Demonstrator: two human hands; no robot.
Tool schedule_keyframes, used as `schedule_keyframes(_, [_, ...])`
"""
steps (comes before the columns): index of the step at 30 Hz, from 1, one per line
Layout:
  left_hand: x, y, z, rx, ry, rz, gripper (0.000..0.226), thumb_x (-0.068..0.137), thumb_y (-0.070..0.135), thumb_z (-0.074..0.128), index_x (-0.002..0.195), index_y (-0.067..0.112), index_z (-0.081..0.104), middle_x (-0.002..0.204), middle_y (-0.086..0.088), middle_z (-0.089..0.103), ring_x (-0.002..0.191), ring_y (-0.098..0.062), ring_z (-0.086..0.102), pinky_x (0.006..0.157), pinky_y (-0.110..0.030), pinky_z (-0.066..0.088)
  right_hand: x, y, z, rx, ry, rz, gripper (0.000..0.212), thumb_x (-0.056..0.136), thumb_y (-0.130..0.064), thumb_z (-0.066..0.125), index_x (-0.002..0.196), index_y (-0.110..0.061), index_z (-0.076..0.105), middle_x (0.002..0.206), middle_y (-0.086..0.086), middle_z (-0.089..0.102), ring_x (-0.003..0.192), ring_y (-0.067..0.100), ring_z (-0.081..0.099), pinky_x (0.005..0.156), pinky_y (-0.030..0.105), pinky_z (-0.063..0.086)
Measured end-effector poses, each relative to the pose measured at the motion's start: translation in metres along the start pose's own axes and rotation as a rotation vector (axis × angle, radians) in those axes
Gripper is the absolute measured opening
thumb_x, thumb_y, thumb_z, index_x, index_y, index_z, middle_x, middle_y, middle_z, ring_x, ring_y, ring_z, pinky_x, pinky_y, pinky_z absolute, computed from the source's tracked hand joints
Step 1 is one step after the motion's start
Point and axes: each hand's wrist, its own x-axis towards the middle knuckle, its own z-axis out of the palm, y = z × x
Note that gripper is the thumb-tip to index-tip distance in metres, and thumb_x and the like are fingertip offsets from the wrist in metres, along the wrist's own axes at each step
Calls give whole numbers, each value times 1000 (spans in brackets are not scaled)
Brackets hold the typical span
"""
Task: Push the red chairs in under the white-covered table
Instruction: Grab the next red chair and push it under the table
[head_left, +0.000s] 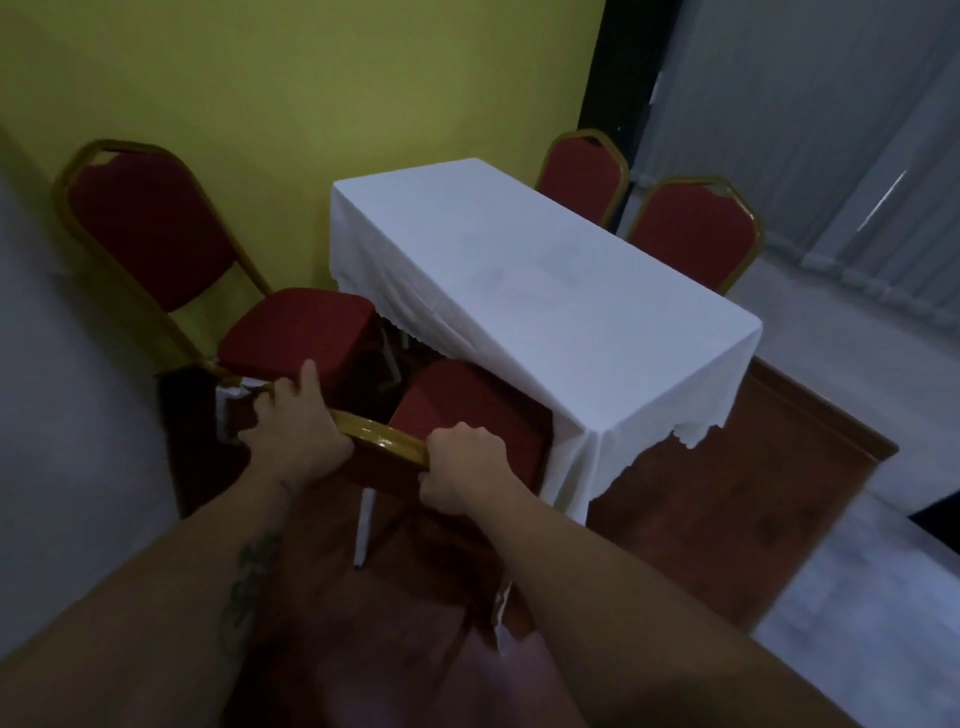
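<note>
L hand & R hand both clamped on near chair's backrest, seat partly under tablecloth.

glossy gold chair frame, white cloth table cover

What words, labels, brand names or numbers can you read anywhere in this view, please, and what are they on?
None: no readable text anywhere.
The white tablecloth, the red chairs and the yellow wall carry no print.
The dark mark on the left forearm is a tattoo, too blurred to tell whether it holds letters.
</note>
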Motion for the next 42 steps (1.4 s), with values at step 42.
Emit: schedule_keyframes(42, [161, 4, -19, -1031, -56, -359, 63, 72, 12, 63, 130, -10, 49, 101, -18, 60, 76, -32, 63, 59, -35, 51, 146, -27, 28, 352, -204, 46, 42, 84, -39, 63, 121, -20, 59, 114, 10, 62, 103, 35, 62, 87, 44, 52])
